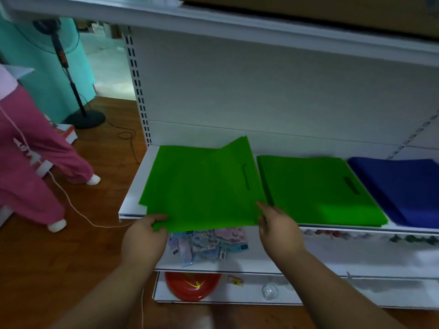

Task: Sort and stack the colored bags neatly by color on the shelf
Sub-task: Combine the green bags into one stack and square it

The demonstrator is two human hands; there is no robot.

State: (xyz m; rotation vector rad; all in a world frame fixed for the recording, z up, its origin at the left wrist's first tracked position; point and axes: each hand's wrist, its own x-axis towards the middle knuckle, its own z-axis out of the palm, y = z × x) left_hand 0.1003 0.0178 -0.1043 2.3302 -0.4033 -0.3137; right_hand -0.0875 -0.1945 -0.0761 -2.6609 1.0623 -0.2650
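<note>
we're squaring up the loose green stack (202, 184) at centre frame on the shelf (133, 198): left hand (145, 236) pinches its front corner, right hand (276, 225) pinches the right edge. next it probably needs lining up beside the tidy green pile (318, 188).

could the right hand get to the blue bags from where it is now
Probably yes: the right hand holds the left green bags, but only the flat right green stack lies between it and the blue bags, nothing upright.
</note>
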